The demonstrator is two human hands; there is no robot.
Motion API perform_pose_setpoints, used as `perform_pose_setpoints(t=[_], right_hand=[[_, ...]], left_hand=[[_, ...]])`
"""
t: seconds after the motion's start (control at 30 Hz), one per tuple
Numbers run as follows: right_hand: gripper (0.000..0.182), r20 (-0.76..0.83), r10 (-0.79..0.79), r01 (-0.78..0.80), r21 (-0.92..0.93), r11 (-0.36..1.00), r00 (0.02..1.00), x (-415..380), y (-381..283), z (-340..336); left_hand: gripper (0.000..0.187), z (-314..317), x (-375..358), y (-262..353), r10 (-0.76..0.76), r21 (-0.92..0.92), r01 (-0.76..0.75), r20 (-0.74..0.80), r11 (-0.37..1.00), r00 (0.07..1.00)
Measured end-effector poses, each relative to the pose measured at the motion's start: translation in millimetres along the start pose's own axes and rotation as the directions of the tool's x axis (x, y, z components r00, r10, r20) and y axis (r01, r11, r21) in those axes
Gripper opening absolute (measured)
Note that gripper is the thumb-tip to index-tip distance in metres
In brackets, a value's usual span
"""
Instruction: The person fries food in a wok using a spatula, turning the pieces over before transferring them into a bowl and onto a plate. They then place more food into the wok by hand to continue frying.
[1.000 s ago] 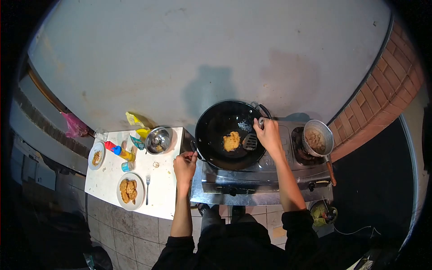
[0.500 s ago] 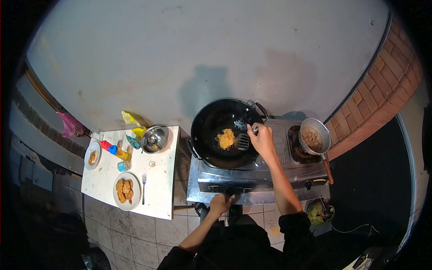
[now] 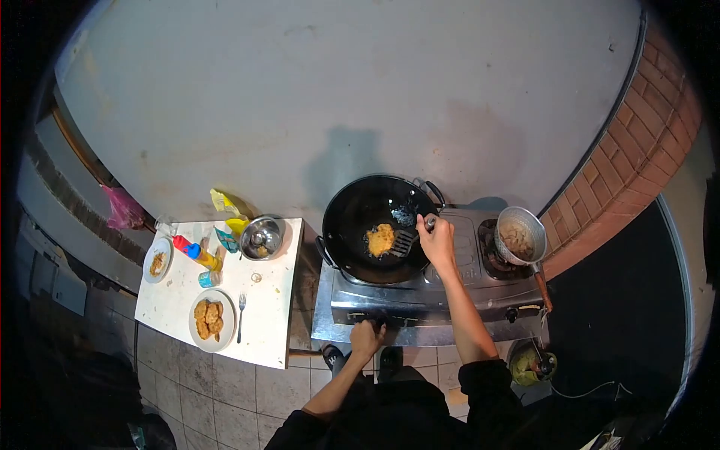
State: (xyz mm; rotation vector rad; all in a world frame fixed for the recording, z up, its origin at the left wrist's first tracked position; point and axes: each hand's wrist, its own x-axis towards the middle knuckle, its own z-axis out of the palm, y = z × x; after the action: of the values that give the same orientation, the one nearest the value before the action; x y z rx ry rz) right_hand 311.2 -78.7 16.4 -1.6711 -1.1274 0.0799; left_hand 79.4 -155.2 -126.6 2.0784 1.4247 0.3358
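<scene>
A black wok [image 3: 352,262] sits on the left side of a metal gas stove [image 3: 450,296], with a golden fried piece [image 3: 380,240] in its dark, shiny middle. My right hand [image 3: 437,238] is closed around the handle of a slotted spatula [image 3: 403,243], whose blade touches or lies right beside the fried piece. At the stove's front edge, by a control knob, is my left hand [image 3: 367,339]; its fingers are curled and partly hidden, so whether they grip the knob is unclear.
A metal strainer pot [image 3: 519,236] with pale food is on the right burner. To the left, a white table [image 3: 262,311] bears a plate of fried pieces [image 3: 220,340], a fork [image 3: 241,319], a steel bowl [image 3: 261,238], sauce bottles [image 3: 202,256] and a second plate [image 3: 151,273].
The spatula blade has come closer to the fried piece, now meeting its right edge. The whole view has shifted slightly. My left hand stays at the stove's front.
</scene>
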Motion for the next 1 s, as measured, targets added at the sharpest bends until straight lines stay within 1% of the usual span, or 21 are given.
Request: perform_pose_setpoints(t=[0.03, 0.1, 0.17, 0.3, 0.33, 0.4, 0.47, 0.53, 0.6, 0.63, 0.7, 0.73, 0.77, 0.8, 0.83, 0.87, 0.9, 0.93, 0.97, 1.0], right_hand=[[0.029, 0.0, -0.006, 0.006, -0.013, 1.0, 1.0, -1, -2, 0], [0.029, -0.001, -0.014, 0.014, -0.024, 1.0, 1.0, -3, -4, 0], [0.029, -0.019, -0.066, 0.066, 0.007, 0.998, 0.998, -3, -2, 4], [0.028, -0.037, -0.1, 0.101, 0.025, 0.995, 0.994, -4, -2, 9], [0.028, -0.035, -0.101, 0.102, 0.026, 0.994, 0.994, -4, -4, 9], [0.027, -0.035, -0.108, 0.109, 0.026, 0.994, 0.994, -5, -8, 9], [0.029, 0.005, -0.067, 0.067, 0.038, 0.997, 0.998, -6, -11, 9], [0.029, -0.01, -0.069, 0.069, 0.05, 0.996, 0.998, -7, -6, 12], [0.03, -0.024, -0.073, 0.074, 0.064, 0.995, 0.997, -7, 0, 15], [0.028, -0.037, -0.074, 0.077, 0.087, 0.993, 0.997, -8, 2, 16], [0.027, -0.051, -0.072, 0.077, 0.107, 0.991, 0.996, -12, 4, 16], [0.026, -0.032, -0.023, 0.028, 0.168, 0.985, 0.999, -13, 3, 17], [0.025, -0.012, 0.026, -0.023, 0.229, 0.973, 1.0, -14, 2, 17], [0.025, -0.015, 0.028, -0.024, 0.227, 0.974, 0.999, -15, 4, 18], [0.024, -0.01, 0.029, -0.026, 0.229, 0.973, 1.0, -17, 6, 19], [0.023, -0.005, 0.028, -0.026, 0.232, 0.972, 1.0, -18, 8, 21], [0.023, -0.007, 0.029, -0.026, 0.232, 0.972, 1.0, -19, 9, 23], [0.023, -0.021, 0.067, -0.059, 0.271, 0.961, 0.998, -20, 9, 24], [0.023, -0.033, 0.106, -0.091, 0.31, 0.946, 0.994, -22, 9, 25], [0.023, -0.036, 0.107, -0.09, 0.31, 0.946, 0.994, -23, 7, 25]], left_hand=[[0.032, 1, 0, 0, 0.001, 0.001, -0.001, -0.004, 1.0, 1.0], [0.03, 4, 0, -2, 0.056, 0.117, -0.05, -0.047, 0.992, 0.997], [0.029, 7, 2, -5, 0.077, 0.141, -0.07, -0.047, 0.988, 0.996], [0.028, 9, 5, -5, 0.143, 0.212, -0.13, -0.046, 0.969, 0.989], [0.028, 9, 5, -5, 0.144, 0.211, -0.13, -0.051, 0.969, 0.988], [0.026, 9, 7, -5, 0.206, 0.235, -0.188, -0.054, 0.954, 0.977], [0.027, 9, 6, -6, 0.218, 0.24, -0.198, -0.062, 0.95, 0.974], [0.027, 1, 5, -2, 0.23, 0.247, -0.207, -0.068, 0.946, 0.971], [0.037, -15, 4, 5, 0.148, 0.236, -0.141, -0.014, 0.962, 0.989], [0.037, -29, 6, 7, 0.152, 0.236, -0.143, -0.017, 0.961, 0.988], [0.049, -70, 12, 10, 0.044, 0.113, -0.055, 0.101, 0.992, 0.994], [0.055, -86, 19, 3, 0.051, 0.026, -0.051, 0.024, 0.998, 0.998], [0.052, -104, 27, -5, 0.052, -0.028, -0.052, -0.016, 0.998, 0.999], [0.045, -117, 36, -20, 0.048, -0.121, -0.056, -0.064, 0.991, 0.997], [0.034, -138, 40, -17, 0.078, -0.228, -0.122, -0.195, 0.966, 0.978], [0.028, -146, 50, -25, 0.096, -0.283, -0.193, -0.324, 0.939, 0.941], [0.03, -169, 50, -8, 0.002, -0.303, -0.121, -0.367, 0.945, 0.93], [0.033, -180, 53, -1, 0.004, -0.354, -0.175, -0.434, 0.919, 0.901], [0.033, -185, 61, -3, 0.014, -0.326, -0.188, -0.47, 0.927, 0.883], [0.033, -191, 67, -3, 0.026, -0.295, -0.201, -0.504, 0.934, 0.864]])
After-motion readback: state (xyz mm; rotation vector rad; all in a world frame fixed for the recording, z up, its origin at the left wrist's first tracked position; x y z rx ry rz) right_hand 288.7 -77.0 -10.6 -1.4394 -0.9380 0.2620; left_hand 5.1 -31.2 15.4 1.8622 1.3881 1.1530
